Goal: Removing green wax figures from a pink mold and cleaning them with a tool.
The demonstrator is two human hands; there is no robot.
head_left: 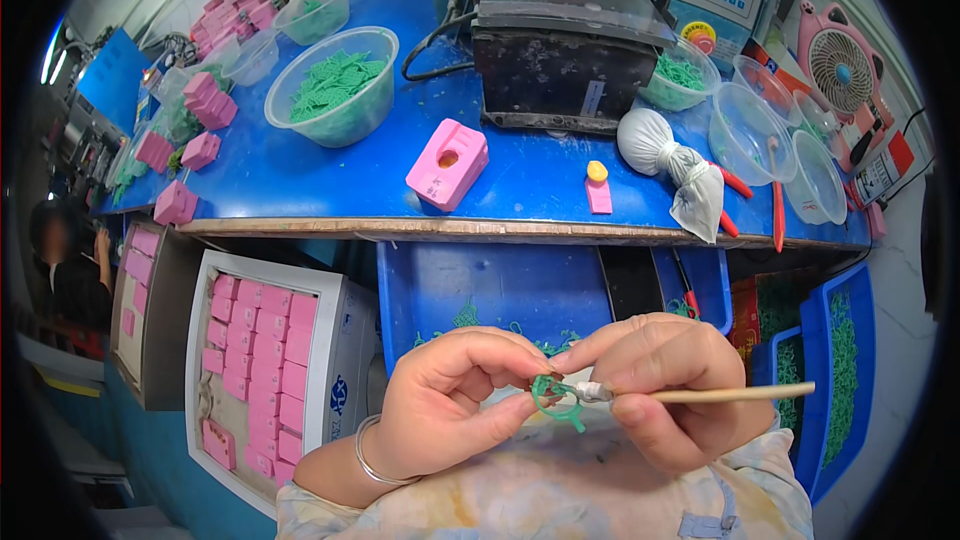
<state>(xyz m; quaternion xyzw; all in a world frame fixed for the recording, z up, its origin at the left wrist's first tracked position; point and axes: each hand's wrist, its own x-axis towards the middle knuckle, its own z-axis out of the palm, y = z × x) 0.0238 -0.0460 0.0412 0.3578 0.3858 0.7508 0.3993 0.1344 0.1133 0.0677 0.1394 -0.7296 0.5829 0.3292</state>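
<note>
In front of my body, my left hand (455,395) pinches a small green ring-shaped piece (557,402) with a short stem at its lower side. My right hand (670,380) grips a thin wooden stick (745,393) whose whitish wrapped end (594,392) points left at the ring. This end meets or nearly meets the ring; I cannot tell which. Below the bench edge, a blue tray (500,285) lies behind my hands, with green bits scattered in it. On the bench beyond stands a pink block (449,165) with a round hole.
A white box (335,350) of pink blocks stands to my left. The blue bench holds a bowl of green pieces (345,90), a dark press (560,50), a tied white cloth bundle (660,150) and red-handled pliers (735,185). Blue bins (850,380) stand right. Another person (75,260) is far left.
</note>
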